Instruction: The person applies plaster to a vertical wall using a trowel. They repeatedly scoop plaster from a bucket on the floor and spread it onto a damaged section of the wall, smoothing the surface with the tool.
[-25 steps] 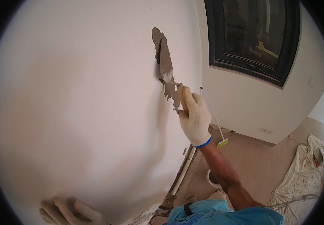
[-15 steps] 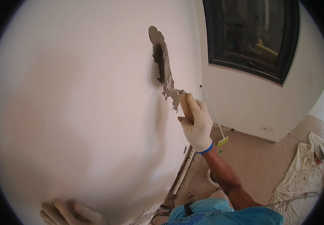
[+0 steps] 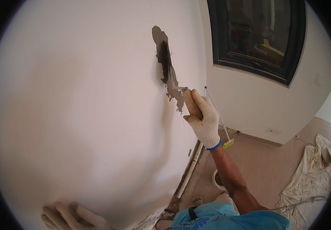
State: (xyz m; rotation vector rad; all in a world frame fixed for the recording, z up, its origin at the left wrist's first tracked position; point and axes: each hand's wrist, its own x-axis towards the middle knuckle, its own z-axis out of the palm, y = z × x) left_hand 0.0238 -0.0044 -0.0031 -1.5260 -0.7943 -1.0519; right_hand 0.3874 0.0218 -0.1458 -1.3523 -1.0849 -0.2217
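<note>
My right hand (image 3: 205, 122), in a white knit glove with a blue cuff, is closed round the wooden handle of a trowel (image 3: 192, 104). The metal neck reaches left from the handle to the wall. Its blade lies over the grey mortar patch (image 3: 159, 36), where the dark blade and its shadow are hard to tell apart. That patch is long, ragged and upright on the white wall (image 3: 96, 96). Low on the left, my gloved left hand (image 3: 73, 218) is open, fingers spread against or close to the wall; its palm is partly cut off by the frame's edge.
A dark-framed window (image 3: 255, 71) is in the adjoining wall. Below it leans a broom (image 3: 228, 143) with green bristles. On the floor are a white bucket (image 3: 217, 180), a pale pipe (image 3: 190, 170) along the wall's foot, and crumpled plastic sheeting (image 3: 303, 180) at the right.
My right hand has shifted slightly right with the trowel, and the handle has turned a little. More of the trowel's neck and the bucket shows. My left hand stays nearly still.
</note>
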